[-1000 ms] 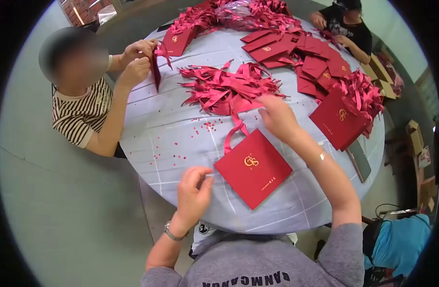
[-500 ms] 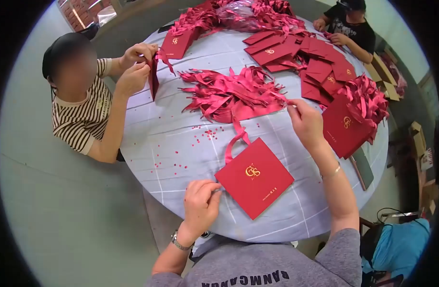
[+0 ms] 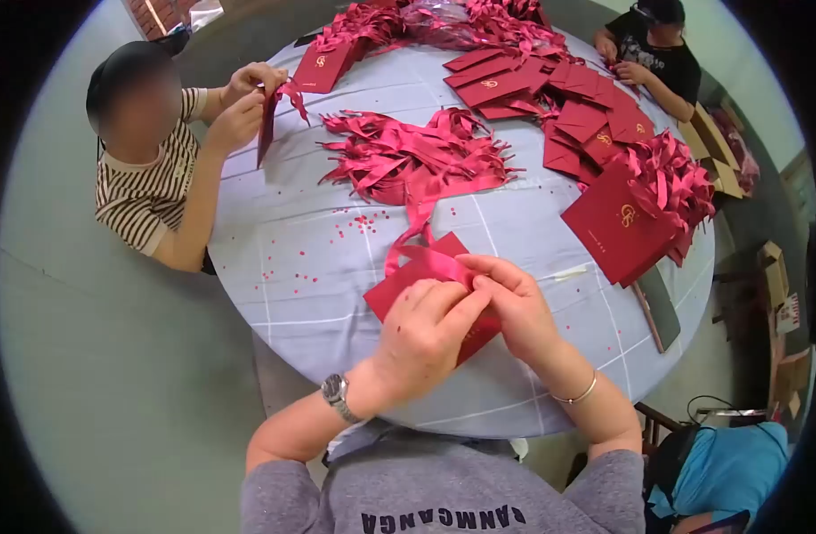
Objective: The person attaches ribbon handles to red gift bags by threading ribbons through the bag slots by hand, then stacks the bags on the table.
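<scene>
The bag [image 3: 386, 297] lies on the bench [image 3: 337, 307] beneath both hands. The right hand [image 3: 513, 301] pinches the ribbon [image 3: 439, 263]; the left hand [image 3: 421, 336] curls close, its grip hidden. Best kept untwisted, with a light, steady pinch.

The flat square paper bag [image 3: 386, 300] is deep red, and the glossy fabric ribbon [image 3: 439, 262] over it is a brighter pinkish red, matched by the tangled ribbon pile [image 3: 417, 165]. The stacked square paper bags [image 3: 604, 236] are deep red with a gold monogram. White lines cross in a grid on the pale blue-grey cloth [image 3: 506, 222]. The short-sleeved fabric shirt [image 3: 479, 485] is heathered grey with black lettering; a co-worker's knit top [image 3: 145, 200] has dark and cream stripes.
</scene>
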A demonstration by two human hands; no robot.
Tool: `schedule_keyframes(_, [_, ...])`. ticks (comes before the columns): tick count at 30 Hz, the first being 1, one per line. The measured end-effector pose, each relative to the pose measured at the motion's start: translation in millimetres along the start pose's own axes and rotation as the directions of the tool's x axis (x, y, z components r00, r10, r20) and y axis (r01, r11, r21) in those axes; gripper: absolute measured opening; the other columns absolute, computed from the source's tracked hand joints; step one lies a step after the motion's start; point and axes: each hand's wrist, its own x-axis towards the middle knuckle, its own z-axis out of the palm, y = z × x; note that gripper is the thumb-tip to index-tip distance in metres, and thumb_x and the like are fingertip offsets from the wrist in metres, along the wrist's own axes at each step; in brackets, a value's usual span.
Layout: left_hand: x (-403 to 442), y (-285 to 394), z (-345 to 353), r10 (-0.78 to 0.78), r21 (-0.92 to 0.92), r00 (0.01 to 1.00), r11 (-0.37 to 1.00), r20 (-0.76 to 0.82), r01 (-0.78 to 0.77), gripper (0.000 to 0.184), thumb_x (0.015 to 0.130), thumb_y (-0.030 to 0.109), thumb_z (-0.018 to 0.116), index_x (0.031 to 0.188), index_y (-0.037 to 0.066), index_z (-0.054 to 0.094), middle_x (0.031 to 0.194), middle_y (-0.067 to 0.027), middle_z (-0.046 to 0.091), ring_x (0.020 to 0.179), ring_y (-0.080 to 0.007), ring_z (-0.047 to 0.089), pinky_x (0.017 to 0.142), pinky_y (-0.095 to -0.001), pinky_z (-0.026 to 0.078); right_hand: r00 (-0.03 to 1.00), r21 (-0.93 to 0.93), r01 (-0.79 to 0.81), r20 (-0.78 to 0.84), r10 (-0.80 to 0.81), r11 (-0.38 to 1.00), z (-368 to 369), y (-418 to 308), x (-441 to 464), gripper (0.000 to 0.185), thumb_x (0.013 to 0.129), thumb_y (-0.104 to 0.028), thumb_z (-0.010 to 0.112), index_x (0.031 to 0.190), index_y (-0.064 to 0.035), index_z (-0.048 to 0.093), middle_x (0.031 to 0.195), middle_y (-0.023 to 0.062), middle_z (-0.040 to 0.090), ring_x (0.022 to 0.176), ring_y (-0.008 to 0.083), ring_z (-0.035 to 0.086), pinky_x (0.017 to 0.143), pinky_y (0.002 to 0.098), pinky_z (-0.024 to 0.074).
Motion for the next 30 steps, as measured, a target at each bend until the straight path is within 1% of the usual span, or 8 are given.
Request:
schedule_keyframes(3, [-1.9,-2.7,13.1,0.027,0.060,0.998,0.998,-0.049,-0.024,0.034,0.065,-0.001,0.073,0.099,0.003,0.066,0.092,-0.0109,0.061,0.079,-0.0284,0.059,0.069,-0.0361,0.050,0.996,0.164,-0.087,0.014,0.086,0.983,-5.1,3.7,-1.5,0.034,0.098,-0.011,0.046,0.130,0.0001,0.051,0.112,0.0079,0.062,0.097,0.0137,0.062,0.083,0.0273,0.0522])
schedule_keyframes(13, [2.6,-18.9,20.4,-0.062,0.038,0.993,0.997,-0.097,0.066,0.019,0.070,0.004,0.074,0.085,0.003,0.062,0.088,-0.0096,0.059,0.076,-0.0277,0.059,0.065,-0.0365,0.049,0.999,0.266,-0.050,0.030,0.043,0.963,-9.9,7.0,-5.7,0.041,0.101,-0.019,0.044,0.138,-0.0011,0.041,0.113,0.0078,0.063,0.099,0.0139,0.062,0.085,0.0303,0.0526])
schedule_keyframes(17, [2.1,-15.6,17.3,-0.395,-0.310,0.915,0.883,-0.081,0.353,0.014,0.078,0.005,0.072,0.086,0.000,0.061,0.083,-0.0108,0.060,0.074,-0.0256,0.059,0.065,-0.0340,0.048,0.988,-0.113,0.153,0.031,-0.150,0.982,-13.6,1.0,-4.9,0.035,0.098,-0.018,0.052,0.129,-0.0011,0.052,0.113,0.0070,0.063,0.097,0.0131,0.061,0.084,0.0272,0.0496])
schedule_keyframes(19, [3.1,-15.4,15.5,-0.597,-0.515,0.797,0.658,0.089,0.550,0.011,0.081,0.003,0.069,0.087,-0.001,0.061,0.083,-0.0102,0.060,0.073,-0.0208,0.059,0.064,-0.0310,0.047,0.965,-0.287,0.258,0.024,-0.262,0.923,-14.0,0.4,-3.6,0.032,0.096,-0.016,0.057,0.124,-0.0012,0.057,0.113,0.0073,0.063,0.096,0.0128,0.061,0.083,0.0259,0.0483])
schedule_keyframes(21, [1.6,-15.9,19.0,-0.613,-0.538,0.781,0.622,0.117,0.569,0.009,0.081,0.000,0.067,0.088,-0.002,0.060,0.084,-0.0098,0.060,0.071,-0.0177,0.058,0.063,-0.0288,0.046,0.862,-0.579,0.463,0.118,-0.493,0.671,-16.4,1.7,-3.2,0.024,0.090,-0.008,0.063,0.113,-0.0011,0.064,0.111,0.0088,0.064,0.094,0.0125,0.060,0.081,0.0239,0.0463])
schedule_keyframes(26, [6.2,-6.7,22.4,-0.480,-0.440,0.872,0.765,0.097,0.470,0.011,0.079,-0.002,0.066,0.089,-0.001,0.061,0.082,-0.0114,0.061,0.070,-0.0213,0.059,0.061,-0.0298,0.047,0.860,-0.531,0.482,0.133,-0.493,0.697,-18.4,5.1,-4.1,0.020,0.090,-0.005,0.062,0.109,0.0002,0.065,0.109,0.0099,0.064,0.096,0.0138,0.059,0.083,0.0258,0.0470])
schedule_keyframes(28, [4.1,-2.1,18.2,-0.519,-0.414,0.835,0.729,0.184,0.544,0.014,0.082,-0.003,0.065,0.095,-0.001,0.063,0.089,-0.0076,0.062,0.077,-0.0151,0.060,0.066,-0.0273,0.048,0.925,-0.349,0.329,-0.069,-0.374,0.878,-13.4,-0.8,-6.8,0.019,0.094,-0.008,0.058,0.110,0.0015,0.063,0.106,0.0100,0.065,0.096,0.0155,0.060,0.085,0.0274,0.0476])
schedule_keyframes(30, [-0.8,-8.8,14.0,-0.440,-0.336,0.888,0.823,0.134,0.459,0.015,0.081,-0.003,0.066,0.095,-0.001,0.063,0.089,-0.0089,0.062,0.077,-0.0179,0.061,0.066,-0.0286,0.049,0.822,-0.302,0.482,-0.168,-0.543,0.823,-23.7,-12.7,1.5,0.019,0.099,-0.010,0.051,0.111,0.0015,0.060,0.104,0.0102,0.065,0.096,0.0166,0.061,0.087,0.0278,0.0479])
